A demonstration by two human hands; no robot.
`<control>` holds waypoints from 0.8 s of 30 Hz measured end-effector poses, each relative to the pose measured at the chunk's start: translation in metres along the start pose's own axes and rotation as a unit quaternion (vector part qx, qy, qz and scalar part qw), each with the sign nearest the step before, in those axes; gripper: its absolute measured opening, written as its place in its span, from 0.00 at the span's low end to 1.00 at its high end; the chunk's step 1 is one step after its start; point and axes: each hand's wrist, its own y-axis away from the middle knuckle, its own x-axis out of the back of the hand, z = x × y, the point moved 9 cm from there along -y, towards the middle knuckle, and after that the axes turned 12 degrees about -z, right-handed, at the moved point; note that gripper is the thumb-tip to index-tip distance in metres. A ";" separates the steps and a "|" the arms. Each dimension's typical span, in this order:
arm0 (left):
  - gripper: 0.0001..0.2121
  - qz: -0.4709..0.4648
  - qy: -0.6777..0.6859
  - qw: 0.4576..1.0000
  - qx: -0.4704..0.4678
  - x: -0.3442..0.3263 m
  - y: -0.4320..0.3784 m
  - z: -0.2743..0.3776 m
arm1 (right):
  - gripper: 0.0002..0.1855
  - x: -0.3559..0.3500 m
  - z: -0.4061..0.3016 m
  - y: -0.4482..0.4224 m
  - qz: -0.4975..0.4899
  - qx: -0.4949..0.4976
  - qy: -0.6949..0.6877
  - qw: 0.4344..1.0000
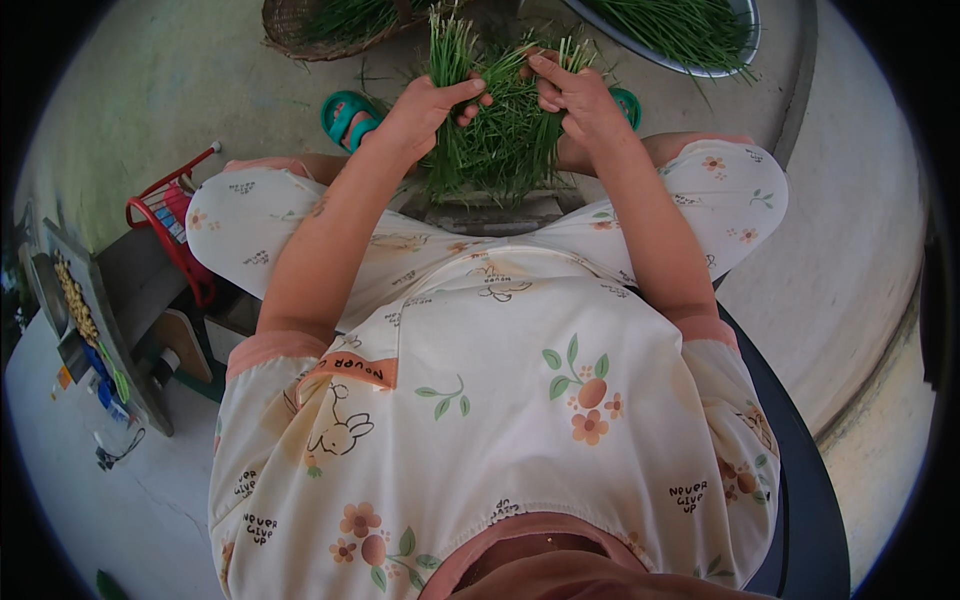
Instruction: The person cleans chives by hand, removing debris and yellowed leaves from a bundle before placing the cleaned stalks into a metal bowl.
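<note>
My left hand is closed around an upright bunch of green chive-like stalks, pale ends at the top and long leaves hanging below. Across from it, my right hand grips a thinner bunch. Its thumb and forefinger pinch the ends of a few stalks that slant over from the left-hand side. Beneath both hands, between my feet, lies a loose heap of green blades. What supports the heap is mostly hidden.
Beyond my hands are a wicker basket and a metal basin, both holding green stalks. Teal sandals flank the heap. To my left stand a red-framed object and a low table with small tan pieces.
</note>
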 end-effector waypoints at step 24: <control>0.09 0.040 -0.143 0.987 0.061 0.065 -0.001 -0.023 | 0.12 0.085 0.002 -0.006 0.105 0.079 -0.079 0.988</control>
